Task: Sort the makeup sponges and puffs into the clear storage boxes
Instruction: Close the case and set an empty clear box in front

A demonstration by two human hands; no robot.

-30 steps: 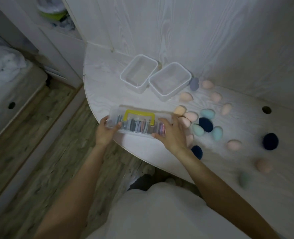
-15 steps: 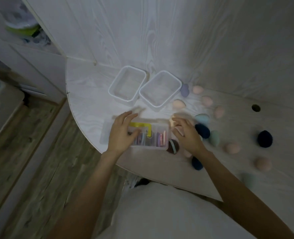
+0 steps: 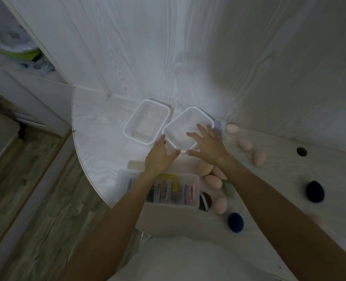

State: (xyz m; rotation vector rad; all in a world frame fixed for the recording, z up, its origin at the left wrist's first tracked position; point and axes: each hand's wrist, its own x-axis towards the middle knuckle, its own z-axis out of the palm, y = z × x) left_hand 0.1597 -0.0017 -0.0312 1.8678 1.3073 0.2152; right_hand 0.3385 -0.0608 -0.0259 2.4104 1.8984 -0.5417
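Two empty clear boxes stand side by side at the back of the white table: the left box (image 3: 135,120) and the right box (image 3: 185,116). My left hand (image 3: 159,156) reaches with spread fingers to the gap between them, at the right box's near-left corner. My right hand (image 3: 209,144) hovers open over the right box's near-right side. Neither hand holds anything. Pink egg-shaped sponges (image 3: 245,144) and dark blue puffs (image 3: 315,191) lie scattered on the right. A clear lidded case with a yellow handle (image 3: 176,188), holding flat coloured puffs, sits under my forearms at the table's front edge.
A white wood-grain wall rises right behind the boxes. The table's curved edge (image 3: 87,169) drops to a wooden floor on the left. A cable hole (image 3: 301,151) is in the tabletop at right. A shelf with cluttered items is at upper left.
Both hands have left the yellow-handled case and moved forward to the right clear box. The case stays at the front edge. The camera has tilted toward the wall.
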